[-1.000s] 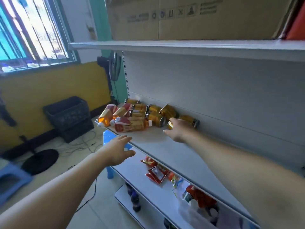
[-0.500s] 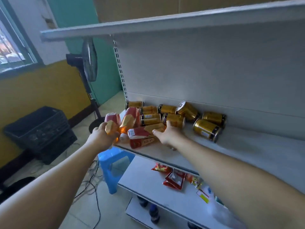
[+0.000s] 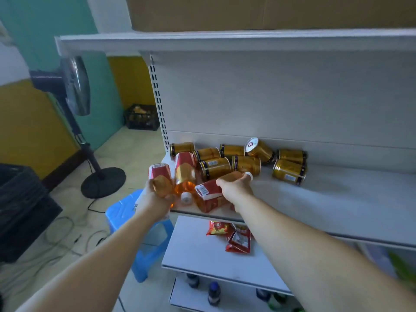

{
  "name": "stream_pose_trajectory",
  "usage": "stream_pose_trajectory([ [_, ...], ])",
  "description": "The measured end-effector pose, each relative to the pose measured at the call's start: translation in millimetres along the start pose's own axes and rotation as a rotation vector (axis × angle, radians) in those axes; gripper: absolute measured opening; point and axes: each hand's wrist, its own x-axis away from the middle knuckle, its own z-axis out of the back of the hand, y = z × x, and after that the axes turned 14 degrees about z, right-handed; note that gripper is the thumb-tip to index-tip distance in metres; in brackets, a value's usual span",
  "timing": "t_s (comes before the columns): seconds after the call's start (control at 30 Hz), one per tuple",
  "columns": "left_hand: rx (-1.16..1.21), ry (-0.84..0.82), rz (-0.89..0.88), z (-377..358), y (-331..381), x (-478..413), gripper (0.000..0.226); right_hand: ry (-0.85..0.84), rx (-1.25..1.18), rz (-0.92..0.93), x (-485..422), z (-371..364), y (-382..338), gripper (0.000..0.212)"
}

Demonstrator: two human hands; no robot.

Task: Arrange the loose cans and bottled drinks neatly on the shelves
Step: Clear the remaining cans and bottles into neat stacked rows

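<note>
Bottles (image 3: 208, 191) lie at shelf (image 3: 337, 199) front-left edge, cans (image 3: 216, 167) toppled behind. Left hand (image 3: 155, 199) wraps one, right hand (image 3: 236, 188) curls round another. Risk: lifting both frees middle bottle (image 3: 185, 172) to roll off.

On grey shelf (image 3: 337, 199): gold cans (image 3: 289, 172), toppled near back panel. Gripped in left hand (image 3: 156, 199): red-labelled bottle (image 3: 159, 177). Gripped in right hand (image 3: 236, 188): second bottle (image 3: 208, 190), lying. Below: snack packets (image 3: 238, 240).

A single wide-angle view, worn on the person's head, faces forward and down onto the left end of a shelf (image 3: 337, 199), close to it, with floor (image 3: 139, 143) at left. Its lower right corner is blurred, perhaps something green.
</note>
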Motion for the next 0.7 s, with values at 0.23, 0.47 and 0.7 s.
stream_pose_trajectory([
  [0.23,0.327,0.004,0.018,6.8,0.5,5.4,0.061,0.189,-0.292,-0.097,-6.9,36.1,22.7,0.087],
  [0.47,0.376,0.254,-0.174,-4.3,8.3,29.1,0.070,0.210,-0.331,0.025,-7.9,61.5,41.7,0.078],
  [0.7,-0.129,-0.015,-0.480,-41.0,54.0,83.6,0.074,0.229,-0.108,0.331,9.2,118.8,48.3,0.070],
])
